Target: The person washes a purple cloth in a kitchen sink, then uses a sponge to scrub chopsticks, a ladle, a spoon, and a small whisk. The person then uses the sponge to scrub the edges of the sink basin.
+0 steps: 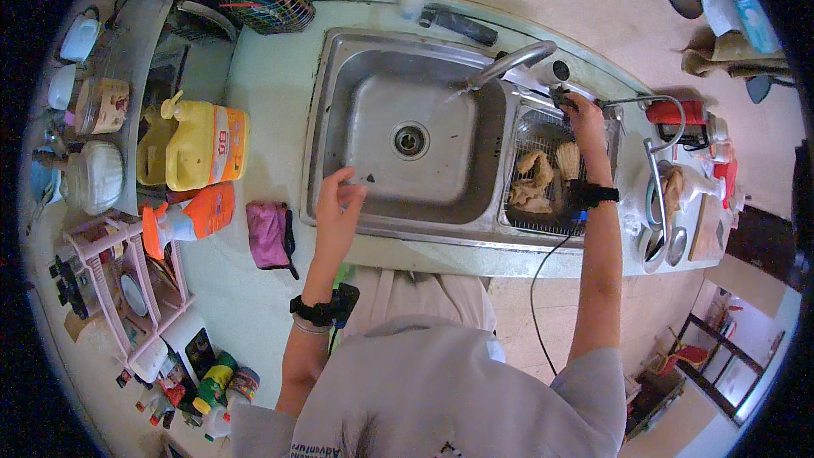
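My left hand (340, 207) hovers over the near left rim of the large stainless steel sink basin (381, 121). Its fingers are apart and hold nothing that I can make out; a small dark scrap (371, 177) shows beside the fingertips. My right hand (584, 117) reaches across the smaller basin to its far right corner. Its fingers pinch a small dark object (561, 97), too unclear to name. Below that hand, a wire rack (540, 226) holds brown crumpled pieces (533, 194) and a pale ribbed piece (567, 160). Water seems to run from the curved faucet (515, 62).
Left on the counter are a purple cloth (270, 235), a yellow pump jug (203, 146) and an orange spray bottle (210, 213). A dark cylinder (464, 27) lies behind the sink. Rightward stand a metal rail (658, 203), bowls and a cutting board (707, 232). A cable (534, 292) hangs near my right arm.
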`<control>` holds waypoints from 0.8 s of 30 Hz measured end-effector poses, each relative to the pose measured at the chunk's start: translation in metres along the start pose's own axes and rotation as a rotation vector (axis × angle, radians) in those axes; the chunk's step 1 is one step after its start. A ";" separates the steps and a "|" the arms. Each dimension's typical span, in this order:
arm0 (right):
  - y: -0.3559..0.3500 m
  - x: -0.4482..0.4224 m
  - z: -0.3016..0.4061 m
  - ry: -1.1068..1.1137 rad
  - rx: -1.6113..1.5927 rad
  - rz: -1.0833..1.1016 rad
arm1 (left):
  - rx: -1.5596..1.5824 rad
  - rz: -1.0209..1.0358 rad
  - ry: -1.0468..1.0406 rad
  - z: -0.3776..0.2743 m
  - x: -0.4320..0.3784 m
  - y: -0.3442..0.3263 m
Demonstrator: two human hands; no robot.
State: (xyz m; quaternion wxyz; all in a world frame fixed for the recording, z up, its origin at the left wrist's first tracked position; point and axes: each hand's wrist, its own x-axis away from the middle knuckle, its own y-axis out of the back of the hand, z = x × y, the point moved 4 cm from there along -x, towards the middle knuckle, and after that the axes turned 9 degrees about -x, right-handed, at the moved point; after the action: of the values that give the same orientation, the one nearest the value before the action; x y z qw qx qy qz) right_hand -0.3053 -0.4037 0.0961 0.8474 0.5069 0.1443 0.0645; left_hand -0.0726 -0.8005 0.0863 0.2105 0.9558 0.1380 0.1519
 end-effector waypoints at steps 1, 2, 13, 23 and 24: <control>0.000 -0.001 0.001 0.004 -0.004 0.003 | 0.007 0.004 0.000 0.002 0.001 0.000; -0.002 -0.002 0.001 -0.002 -0.028 0.023 | 0.005 -0.001 0.003 0.003 0.002 0.000; 0.008 0.010 -0.010 0.028 -0.023 0.024 | 0.021 0.024 -0.060 -0.009 0.004 -0.004; 0.002 0.016 0.007 -0.039 0.100 -0.151 | -0.003 0.016 -0.006 -0.001 0.008 0.005; 0.002 0.006 0.016 -0.034 0.073 -0.036 | -0.018 0.011 -0.009 0.000 0.008 0.007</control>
State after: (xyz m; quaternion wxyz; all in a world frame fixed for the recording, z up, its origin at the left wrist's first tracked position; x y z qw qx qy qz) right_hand -0.2949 -0.4146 0.1043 0.8317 0.5358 0.1411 0.0352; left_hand -0.0640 -0.8036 0.0910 0.2186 0.9553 0.1305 0.1501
